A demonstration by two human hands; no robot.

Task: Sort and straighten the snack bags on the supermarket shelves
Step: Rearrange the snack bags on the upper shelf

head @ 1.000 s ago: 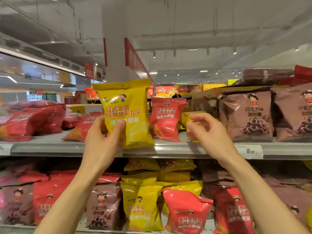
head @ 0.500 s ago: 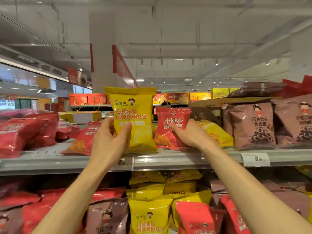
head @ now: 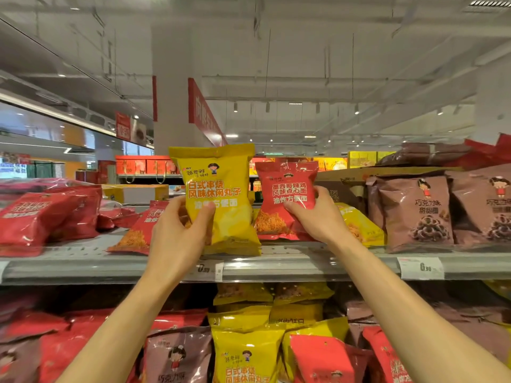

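My left hand (head: 177, 233) grips a yellow snack bag (head: 221, 194) by its lower left side and holds it upright on the top shelf (head: 83, 266). Right beside it stands a red snack bag (head: 284, 189), gripped at its lower right by my right hand (head: 315, 217). Behind my right hand another yellow bag (head: 359, 225) lies tilted. Brown bags (head: 414, 211) stand at the right of the shelf. Red bags (head: 47, 214) lie flat at the left, and one red bag (head: 141, 228) leans just left of my left hand.
Price tags (head: 420, 268) hang on the shelf's front rail. The lower shelf holds several mixed red, yellow and brown bags (head: 246, 352) in disorder. A cardboard box (head: 387, 172) sits behind the brown bags. A white pillar (head: 171, 87) rises behind the shelf.
My right hand left the tilted yellow bag, moved left and took hold of the red bag, which now stands straighter. My left hand kept its hold on the yellow bag, set on the shelf.
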